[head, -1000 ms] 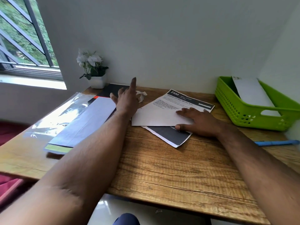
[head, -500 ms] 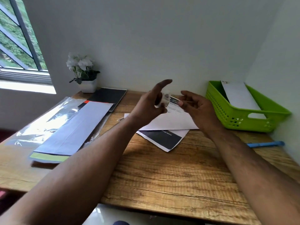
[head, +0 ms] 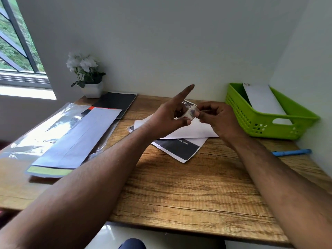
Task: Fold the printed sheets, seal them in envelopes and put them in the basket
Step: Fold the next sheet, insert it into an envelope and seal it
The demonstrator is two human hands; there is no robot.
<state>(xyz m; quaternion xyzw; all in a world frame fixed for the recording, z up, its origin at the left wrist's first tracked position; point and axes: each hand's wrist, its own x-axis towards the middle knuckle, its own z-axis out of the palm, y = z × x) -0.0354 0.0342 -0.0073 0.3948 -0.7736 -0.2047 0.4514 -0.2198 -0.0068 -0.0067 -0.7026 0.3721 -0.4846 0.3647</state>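
Observation:
My left hand (head: 168,115) holds a small roll of clear tape (head: 189,112) above the desk, index finger pointing up. My right hand (head: 217,119) pinches at the roll's edge from the right. Below them a white envelope (head: 195,131) lies on a printed sheet (head: 179,149) with a dark block. A green basket (head: 265,121) at the right holds a white envelope (head: 262,99) leaning against its back wall.
A stack of blue-grey envelopes (head: 77,139) lies on a clear plastic sleeve (head: 34,139) at the left. A black notebook (head: 116,102) and a potted white flower (head: 88,76) stand at the back. A blue pen (head: 292,152) lies right, near the wall.
My left hand picked the tape roll up from the back of the desk and brought it over the envelope. My right hand left the envelope and now pinches the roll.

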